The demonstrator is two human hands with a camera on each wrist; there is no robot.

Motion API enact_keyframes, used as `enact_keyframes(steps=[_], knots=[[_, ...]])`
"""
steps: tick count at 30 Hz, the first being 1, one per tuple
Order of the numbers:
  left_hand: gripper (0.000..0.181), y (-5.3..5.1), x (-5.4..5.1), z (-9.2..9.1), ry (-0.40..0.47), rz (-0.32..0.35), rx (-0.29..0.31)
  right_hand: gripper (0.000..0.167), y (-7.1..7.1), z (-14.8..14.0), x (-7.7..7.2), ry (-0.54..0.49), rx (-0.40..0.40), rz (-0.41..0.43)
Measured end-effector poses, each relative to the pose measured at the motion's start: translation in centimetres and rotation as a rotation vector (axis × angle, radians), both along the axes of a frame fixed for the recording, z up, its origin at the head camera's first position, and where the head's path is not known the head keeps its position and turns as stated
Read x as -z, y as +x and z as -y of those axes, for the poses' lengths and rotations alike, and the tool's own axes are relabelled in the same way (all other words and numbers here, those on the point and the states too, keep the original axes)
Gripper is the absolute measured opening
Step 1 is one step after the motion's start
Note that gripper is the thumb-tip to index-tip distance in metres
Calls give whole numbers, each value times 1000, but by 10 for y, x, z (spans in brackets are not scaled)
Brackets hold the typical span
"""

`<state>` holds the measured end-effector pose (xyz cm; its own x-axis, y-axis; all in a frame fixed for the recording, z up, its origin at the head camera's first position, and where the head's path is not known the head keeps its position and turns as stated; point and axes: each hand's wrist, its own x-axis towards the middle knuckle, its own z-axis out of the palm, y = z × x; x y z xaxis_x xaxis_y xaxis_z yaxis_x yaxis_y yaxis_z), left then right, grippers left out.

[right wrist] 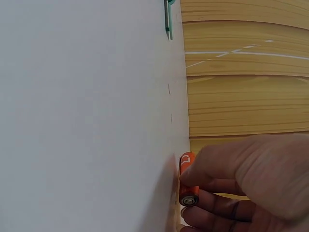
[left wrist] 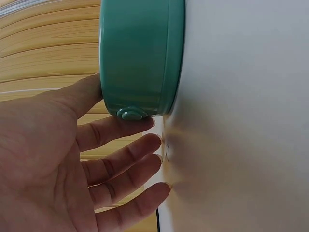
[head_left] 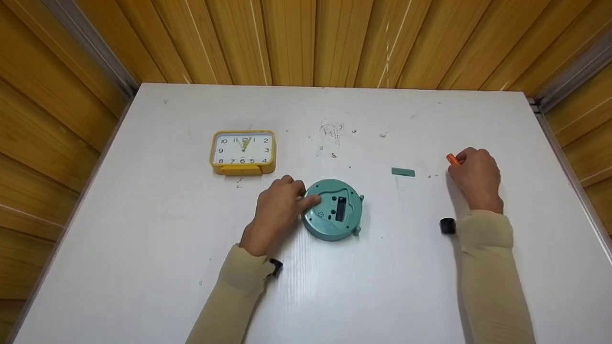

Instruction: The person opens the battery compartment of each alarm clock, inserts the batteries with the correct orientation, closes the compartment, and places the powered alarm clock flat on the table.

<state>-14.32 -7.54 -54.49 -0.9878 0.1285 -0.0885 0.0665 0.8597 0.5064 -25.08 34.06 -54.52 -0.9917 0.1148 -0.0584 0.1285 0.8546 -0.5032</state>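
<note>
A round green alarm clock lies face down on the white table, its dark battery slot uncovered. My left hand holds the clock at its left edge, the thumb over the back and the index finger against the side. In the left wrist view the clock's rounded side shows, and the other fingers rest beside it near the tabletop. Over at the right, my right hand pinches an orange battery close to the table. One flat end of that battery faces the right wrist camera.
A small green battery cover lies flat between the clock and my right hand. Farther back on the left stands a yellow rectangular alarm clock. Dark marks dot the table, and wood-patterned panels rise behind it.
</note>
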Motion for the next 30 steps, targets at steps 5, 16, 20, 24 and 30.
enact_keyframes(steps=[5, 16, 20, 24, 30], knots=[[41, 0, 0, 0, -10, 0, 1, 36, 1, 2, -1, -14, -2, -27], [42, -1, 1, 0, -27, -5, 8, 36, 4, 15, -8, -70, 1, -24], [42, -1, 0, 0, -22, -8, 15, 36, 7, 20, -10, -83, -26, -9], [42, -2, 0, 0, -16, 5, 11, 40, 10, 24, -12, -92, -27, 13], [43, -2, 0, 0, -12, 29, 7, 41, 14, 37, -17, -92, -29, 17]])
